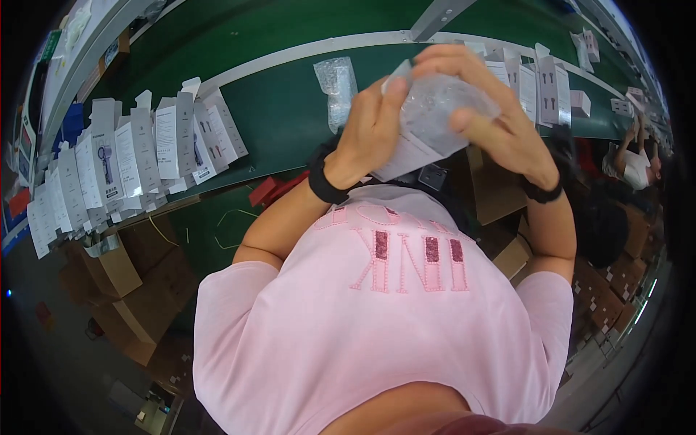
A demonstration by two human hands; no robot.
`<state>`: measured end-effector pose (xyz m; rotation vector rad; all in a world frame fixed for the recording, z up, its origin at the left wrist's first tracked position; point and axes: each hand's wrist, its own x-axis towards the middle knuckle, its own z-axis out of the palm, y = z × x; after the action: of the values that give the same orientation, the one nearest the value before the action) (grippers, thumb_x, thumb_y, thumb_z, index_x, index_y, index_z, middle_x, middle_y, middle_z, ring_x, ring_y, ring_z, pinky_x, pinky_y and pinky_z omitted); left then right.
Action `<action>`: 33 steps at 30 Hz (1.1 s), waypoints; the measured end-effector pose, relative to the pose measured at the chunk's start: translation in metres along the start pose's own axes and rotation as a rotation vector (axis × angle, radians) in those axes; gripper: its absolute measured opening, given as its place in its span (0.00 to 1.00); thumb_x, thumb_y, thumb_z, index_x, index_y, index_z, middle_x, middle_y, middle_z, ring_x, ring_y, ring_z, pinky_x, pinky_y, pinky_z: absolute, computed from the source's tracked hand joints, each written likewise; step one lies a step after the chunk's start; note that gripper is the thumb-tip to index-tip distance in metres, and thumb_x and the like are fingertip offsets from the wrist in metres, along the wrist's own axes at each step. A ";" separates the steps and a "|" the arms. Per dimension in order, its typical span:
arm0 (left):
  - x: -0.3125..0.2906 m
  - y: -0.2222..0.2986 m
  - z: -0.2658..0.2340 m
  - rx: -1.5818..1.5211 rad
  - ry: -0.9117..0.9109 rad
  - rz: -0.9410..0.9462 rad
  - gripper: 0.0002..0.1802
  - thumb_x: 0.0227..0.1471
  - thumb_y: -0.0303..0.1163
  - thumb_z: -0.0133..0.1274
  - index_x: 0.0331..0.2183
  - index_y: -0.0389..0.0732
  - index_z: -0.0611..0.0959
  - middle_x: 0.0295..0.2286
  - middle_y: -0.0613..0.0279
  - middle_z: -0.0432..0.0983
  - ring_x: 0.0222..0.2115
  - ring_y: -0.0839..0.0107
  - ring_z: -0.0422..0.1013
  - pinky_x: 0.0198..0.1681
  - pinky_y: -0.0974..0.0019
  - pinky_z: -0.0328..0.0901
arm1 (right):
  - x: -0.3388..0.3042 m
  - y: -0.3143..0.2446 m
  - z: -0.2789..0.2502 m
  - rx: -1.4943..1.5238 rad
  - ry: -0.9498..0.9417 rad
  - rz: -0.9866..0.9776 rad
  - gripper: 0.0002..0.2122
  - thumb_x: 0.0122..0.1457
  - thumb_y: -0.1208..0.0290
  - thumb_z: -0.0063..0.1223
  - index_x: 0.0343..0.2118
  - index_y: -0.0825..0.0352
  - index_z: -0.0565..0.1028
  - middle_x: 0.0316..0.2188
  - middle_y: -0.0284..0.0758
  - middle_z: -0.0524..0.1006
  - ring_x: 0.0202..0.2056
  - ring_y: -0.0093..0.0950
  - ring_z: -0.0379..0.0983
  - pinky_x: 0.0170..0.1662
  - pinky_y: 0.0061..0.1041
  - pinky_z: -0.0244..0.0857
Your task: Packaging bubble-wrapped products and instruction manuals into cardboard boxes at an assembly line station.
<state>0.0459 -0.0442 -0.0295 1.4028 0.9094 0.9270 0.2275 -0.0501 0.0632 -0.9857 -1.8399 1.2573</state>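
My left hand (pixel 370 130) grips a white cardboard box (pixel 412 158) by its side, the thumb near a raised flap. Against the box's upper part sits a clear bubble-wrapped packet (pixel 439 109); how far it reaches into the box I cannot tell. The fingers of my right hand (pixel 496 101) curl around this packet from the right, slightly blurred. What the wrap contains does not show. A second bubble-wrapped packet (pixel 337 93) lies on the green table (pixel 279 94), just beyond my left hand.
Upright white boxes (pixel 138 156) with raised flaps stand in a row at the left; more boxes (pixel 547 90) stand at the right. A metal post (pixel 438 18) rises at the back. Brown cartons (pixel 138 297) sit below the table. Another person (pixel 638 163) is at far right.
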 end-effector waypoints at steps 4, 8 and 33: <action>0.003 -0.019 -0.005 0.095 0.166 0.236 0.25 0.63 0.44 0.36 0.37 0.30 0.78 0.22 0.48 0.72 0.24 0.61 0.68 0.31 0.61 0.63 | 0.004 0.019 0.013 -0.547 -0.135 0.017 0.10 0.57 0.78 0.51 0.41 0.71 0.75 0.42 0.38 0.74 0.49 0.29 0.67 0.52 0.26 0.60; -0.009 -0.052 -0.051 0.206 0.296 -0.116 0.28 0.64 0.47 0.33 0.35 0.31 0.78 0.28 0.47 0.75 0.27 0.65 0.71 0.34 0.64 0.65 | 0.036 0.076 0.000 -0.168 0.130 0.096 0.08 0.59 0.73 0.53 0.38 0.70 0.77 0.40 0.39 0.77 0.43 0.35 0.74 0.50 0.28 0.66; 0.000 0.017 -0.017 -0.664 -0.212 -0.287 0.42 0.58 0.65 0.30 0.49 0.35 0.73 0.41 0.56 0.75 0.38 0.71 0.74 0.43 0.69 0.68 | 0.055 -0.060 -0.007 -0.703 -0.119 0.431 0.08 0.53 0.73 0.60 0.34 0.69 0.74 0.26 0.29 0.77 0.25 0.27 0.72 0.31 0.22 0.67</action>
<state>0.0306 -0.0385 -0.0124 0.7578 0.5464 0.7462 0.1949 -0.0136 0.1288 -1.7902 -2.3046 0.9019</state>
